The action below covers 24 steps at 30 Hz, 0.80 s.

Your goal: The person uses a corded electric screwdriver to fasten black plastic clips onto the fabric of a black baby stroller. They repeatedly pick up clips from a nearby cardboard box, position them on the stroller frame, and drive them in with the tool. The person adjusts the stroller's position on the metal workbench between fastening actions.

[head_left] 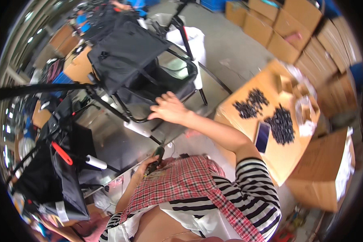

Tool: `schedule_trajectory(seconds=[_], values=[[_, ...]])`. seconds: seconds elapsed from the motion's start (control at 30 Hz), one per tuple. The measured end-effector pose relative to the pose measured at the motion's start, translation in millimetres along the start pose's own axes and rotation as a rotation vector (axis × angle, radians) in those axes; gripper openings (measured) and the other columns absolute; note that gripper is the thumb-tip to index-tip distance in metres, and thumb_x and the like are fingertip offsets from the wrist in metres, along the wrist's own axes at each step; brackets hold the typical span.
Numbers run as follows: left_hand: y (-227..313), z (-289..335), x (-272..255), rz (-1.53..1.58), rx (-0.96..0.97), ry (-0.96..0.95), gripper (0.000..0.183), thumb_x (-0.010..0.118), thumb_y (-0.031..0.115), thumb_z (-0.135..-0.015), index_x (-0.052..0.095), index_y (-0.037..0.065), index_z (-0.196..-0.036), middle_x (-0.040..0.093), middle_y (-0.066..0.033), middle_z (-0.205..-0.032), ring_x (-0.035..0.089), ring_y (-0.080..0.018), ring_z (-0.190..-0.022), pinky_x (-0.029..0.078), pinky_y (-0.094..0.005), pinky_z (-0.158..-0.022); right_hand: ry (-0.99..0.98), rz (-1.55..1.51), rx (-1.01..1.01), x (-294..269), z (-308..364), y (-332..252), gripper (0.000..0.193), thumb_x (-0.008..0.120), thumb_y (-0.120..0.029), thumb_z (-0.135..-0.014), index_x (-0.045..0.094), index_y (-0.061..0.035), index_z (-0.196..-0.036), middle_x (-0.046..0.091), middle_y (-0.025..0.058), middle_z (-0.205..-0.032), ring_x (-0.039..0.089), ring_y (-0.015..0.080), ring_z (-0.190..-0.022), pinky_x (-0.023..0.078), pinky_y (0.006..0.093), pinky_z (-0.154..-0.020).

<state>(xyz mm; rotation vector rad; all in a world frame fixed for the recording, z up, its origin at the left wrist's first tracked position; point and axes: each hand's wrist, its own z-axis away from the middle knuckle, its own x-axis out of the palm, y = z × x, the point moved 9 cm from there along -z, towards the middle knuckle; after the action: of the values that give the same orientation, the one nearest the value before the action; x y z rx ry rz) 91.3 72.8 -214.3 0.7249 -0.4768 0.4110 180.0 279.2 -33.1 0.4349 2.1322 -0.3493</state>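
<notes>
A worker in a red plaid apron (pixel 177 171) and a black-and-white striped shirt (pixel 256 177) leans over a black fabric-and-tube frame (pixel 129 56), which fills the area from 10 to 12 o'clock. The right hand (pixel 170 109) reaches in from 4 o'clock to the frame's lower edge, its fingers spread and pointing toward 10 o'clock; whether they touch the tubing cannot be told. At 7 o'clock, the left hand (pixel 150 162) has its fingers wrapped around a dark green tool (pixel 159 152), held close to the apron with its tip toward 1 o'clock. Between the hands and the frame, a white sleeve (pixel 137 129) covers part of a black leg.

At 3 o'clock stands a cardboard-topped worktop (pixel 286 161) bearing two heaps of small black parts (pixel 281 125), with a phone (pixel 262 138) lying just beside the larger heap. Cardboard boxes (pixel 296 24) line up from 1 to 2 o'clock, and another open carton (pixel 314 177) sits at 4 o'clock. A white container (pixel 197 42) shows behind the frame at 12 o'clock. Toward 8 o'clock, a second black fabric piece (pixel 36 173) lies near a bright red handle (pixel 62 153).
</notes>
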Motion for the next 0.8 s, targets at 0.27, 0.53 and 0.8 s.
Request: schedule_trajectory(seconds=[0.27, 0.53, 0.8], values=[[-9.9, -36.4, 42.5, -0.150, -0.143, 0.082, 0.050, 0.066, 0.021, -0.094, 0.048, 0.009, -0.138, 0.064, -0.0108, -0.096, 0.060, -0.0146, -0.071, 0.051, -0.0277, -0.059, 0.497, -0.339, -0.131, -70.9, 39.4, 14.4, 0.037, 0.071, -0.044, -0.083, 0.069, -0.0123, -0.103, 0.065, 0.0080, -0.100, 0.063, 0.0288, -0.096, 0.046, 0.0433, -0.092], [-24.6, -55.0, 64.5, 0.025, -0.177, 0.068, 0.058, 0.070, 0.016, -0.091, 0.047, 0.014, -0.145, 0.058, -0.0042, -0.094, 0.060, -0.0161, -0.068, 0.052, -0.0282, -0.058, 0.074, 0.096, 0.667, -74.2, 287.6, 274.5, 0.006, 0.068, -0.013, -0.081, 0.072, -0.0086, -0.083, 0.069, 0.0068, -0.089, 0.067, 0.0268, -0.090, 0.051, 0.0401, -0.081], [-34.5, -70.8, 82.5, -0.037, -0.162, 0.136, 0.072, 0.071, 0.018, -0.089, 0.039, 0.015, -0.153, 0.059, -0.0043, -0.098, 0.059, -0.0149, -0.066, 0.051, -0.0264, -0.058, -0.307, 0.096, 0.605, -32.6, 308.3, 302.4, 0.005, 0.074, -0.010, -0.076, 0.072, -0.0126, -0.080, 0.066, 0.0017, -0.087, 0.064, 0.0209, -0.095, 0.047, 0.0360, -0.087]])
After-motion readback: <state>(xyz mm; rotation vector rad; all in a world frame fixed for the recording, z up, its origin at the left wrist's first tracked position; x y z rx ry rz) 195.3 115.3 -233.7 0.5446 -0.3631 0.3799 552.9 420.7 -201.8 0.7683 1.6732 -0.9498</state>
